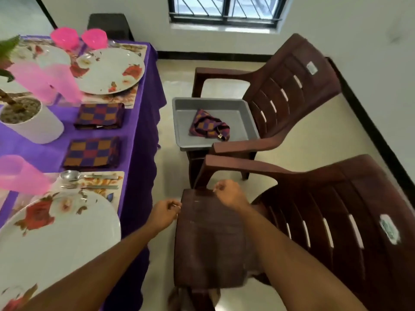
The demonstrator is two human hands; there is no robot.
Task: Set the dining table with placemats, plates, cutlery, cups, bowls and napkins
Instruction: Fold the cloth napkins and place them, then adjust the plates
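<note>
Below the grey rectangular plastic tray, the left hand and right hand each pinched a top corner of a dark maroon cloth napkin, which hung spread out between them. Inside that tray, which sat on the seat of a brown plastic armchair, lay a crumpled purple-and-orange checked napkin. Left of the tray, two folded checked napkins lay on the purple-clothed worktop, one just beyond the other, between two white flowered plates.
</note>
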